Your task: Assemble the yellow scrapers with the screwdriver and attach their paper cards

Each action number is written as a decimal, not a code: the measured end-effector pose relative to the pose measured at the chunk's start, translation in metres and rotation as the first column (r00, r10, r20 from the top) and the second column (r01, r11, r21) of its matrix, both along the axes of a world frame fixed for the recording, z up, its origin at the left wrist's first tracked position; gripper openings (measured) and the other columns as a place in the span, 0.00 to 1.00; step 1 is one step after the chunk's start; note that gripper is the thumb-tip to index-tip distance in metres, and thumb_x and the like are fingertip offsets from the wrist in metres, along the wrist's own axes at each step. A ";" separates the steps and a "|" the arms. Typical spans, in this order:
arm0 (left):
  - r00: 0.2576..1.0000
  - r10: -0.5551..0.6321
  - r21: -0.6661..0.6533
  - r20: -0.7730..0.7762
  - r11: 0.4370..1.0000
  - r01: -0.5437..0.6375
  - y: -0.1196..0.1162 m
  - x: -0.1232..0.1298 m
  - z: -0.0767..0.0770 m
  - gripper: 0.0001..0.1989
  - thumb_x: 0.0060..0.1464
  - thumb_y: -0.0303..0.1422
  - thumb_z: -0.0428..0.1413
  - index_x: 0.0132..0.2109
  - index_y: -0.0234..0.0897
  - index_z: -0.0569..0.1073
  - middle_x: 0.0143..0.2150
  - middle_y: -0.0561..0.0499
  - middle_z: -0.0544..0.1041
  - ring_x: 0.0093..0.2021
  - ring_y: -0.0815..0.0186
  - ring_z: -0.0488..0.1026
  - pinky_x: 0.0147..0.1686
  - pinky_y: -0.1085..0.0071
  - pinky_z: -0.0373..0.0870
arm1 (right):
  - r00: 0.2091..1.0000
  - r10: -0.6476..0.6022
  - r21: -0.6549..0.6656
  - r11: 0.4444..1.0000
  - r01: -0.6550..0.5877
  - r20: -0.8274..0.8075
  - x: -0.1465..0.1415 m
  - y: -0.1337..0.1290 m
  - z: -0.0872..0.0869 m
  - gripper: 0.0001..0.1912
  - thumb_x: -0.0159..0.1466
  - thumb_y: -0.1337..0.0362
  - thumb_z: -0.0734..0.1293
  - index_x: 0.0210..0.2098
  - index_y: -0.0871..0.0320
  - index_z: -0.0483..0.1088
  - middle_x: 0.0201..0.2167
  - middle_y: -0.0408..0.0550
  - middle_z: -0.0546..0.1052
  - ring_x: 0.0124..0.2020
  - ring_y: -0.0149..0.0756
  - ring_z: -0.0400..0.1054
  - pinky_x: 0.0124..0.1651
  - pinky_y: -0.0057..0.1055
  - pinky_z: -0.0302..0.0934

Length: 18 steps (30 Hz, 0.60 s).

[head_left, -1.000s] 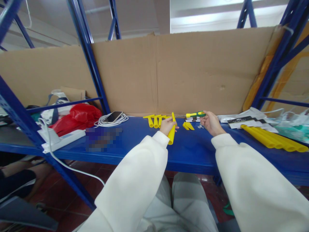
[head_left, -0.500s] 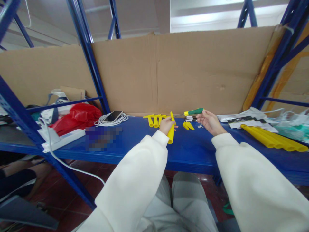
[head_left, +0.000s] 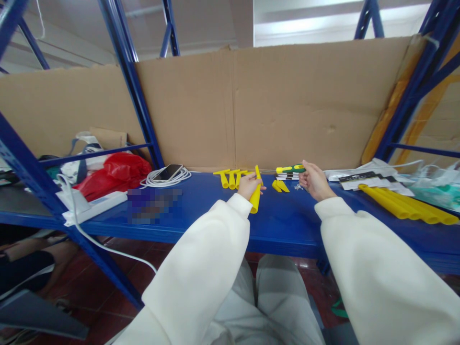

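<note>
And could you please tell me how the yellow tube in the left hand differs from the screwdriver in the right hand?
Colour: the yellow tube is plain yellow; the screwdriver has a yellow-and-green handle.
Pose: the tube's open end faces the camera; the screwdriver lies crosswise, roughly level.
Shape: the tube is hollow and thick; the screwdriver narrows to a thin shaft.
Both are held, and both show yellow.

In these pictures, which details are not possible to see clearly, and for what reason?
All in the head view:
- Tip of the screwdriver: not distinguishable near the yellow tube in the left hand; too thin.
- Small silvery pieces beside the right hand: too small to identify.
- Print on the black-and-white cards: too small.
- Whatever is behind the pixelated patch: masked.
- Another person's legs: cut off by the left edge.
</note>
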<state>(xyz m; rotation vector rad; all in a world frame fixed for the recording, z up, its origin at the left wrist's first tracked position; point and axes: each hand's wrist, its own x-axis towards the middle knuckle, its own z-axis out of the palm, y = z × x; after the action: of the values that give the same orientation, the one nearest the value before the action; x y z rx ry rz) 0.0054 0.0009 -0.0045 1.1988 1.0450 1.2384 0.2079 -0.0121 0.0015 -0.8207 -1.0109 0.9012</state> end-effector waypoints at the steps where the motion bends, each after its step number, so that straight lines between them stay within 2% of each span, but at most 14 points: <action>1: 1.000 -0.002 0.001 0.000 1.000 0.002 0.000 0.000 0.000 0.25 0.54 0.18 0.55 0.60 0.32 0.71 0.39 0.46 0.79 0.25 0.71 0.77 0.21 0.80 0.69 | 1.000 0.004 0.006 1.000 -0.004 0.012 0.000 -0.001 0.000 0.18 0.55 0.51 0.73 0.30 0.54 0.64 0.11 0.34 0.63 0.11 0.22 0.50 0.12 0.19 0.43; 4: 1.000 -0.001 0.002 0.002 1.000 0.001 0.001 0.000 -0.001 0.26 0.54 0.18 0.55 0.60 0.32 0.70 0.40 0.46 0.79 0.25 0.71 0.77 0.20 0.81 0.69 | 0.999 0.040 0.033 0.999 -0.041 0.030 -0.001 -0.003 0.001 0.19 0.55 0.49 0.74 0.33 0.55 0.68 0.12 0.35 0.64 0.12 0.23 0.52 0.13 0.19 0.45; 8: 1.000 0.010 -0.005 -0.002 1.000 -0.010 0.000 -0.001 0.001 0.26 0.54 0.18 0.55 0.60 0.30 0.69 0.44 0.44 0.79 0.26 0.72 0.77 0.18 0.83 0.67 | 0.992 0.125 0.099 0.987 -0.126 0.014 -0.001 -0.004 0.003 0.19 0.51 0.52 0.77 0.35 0.55 0.70 0.17 0.37 0.69 0.15 0.23 0.58 0.16 0.19 0.52; 11: 1.000 0.022 -0.008 -0.007 1.000 -0.022 -0.001 0.000 0.002 0.26 0.54 0.18 0.54 0.60 0.30 0.69 0.45 0.43 0.79 0.25 0.72 0.77 0.19 0.82 0.68 | 0.988 0.152 0.105 0.982 -0.155 0.033 0.001 -0.002 0.002 0.20 0.49 0.52 0.78 0.33 0.55 0.69 0.18 0.37 0.70 0.16 0.22 0.59 0.17 0.19 0.54; 18: 1.000 0.014 0.003 -0.006 1.000 -0.014 -0.002 0.000 0.002 0.24 0.54 0.17 0.53 0.59 0.29 0.70 0.44 0.44 0.79 0.22 0.74 0.75 0.17 0.82 0.67 | 0.999 0.040 0.049 0.998 -0.040 -0.004 0.002 0.004 -0.001 0.22 0.50 0.53 0.77 0.25 0.55 0.62 0.15 0.36 0.66 0.15 0.23 0.58 0.15 0.19 0.53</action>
<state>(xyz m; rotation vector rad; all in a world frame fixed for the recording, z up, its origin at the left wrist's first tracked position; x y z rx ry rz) 0.0053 -0.0007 -0.0026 1.2005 1.0583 1.2487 0.2101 -0.0082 0.0001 -0.7593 -1.0437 0.9089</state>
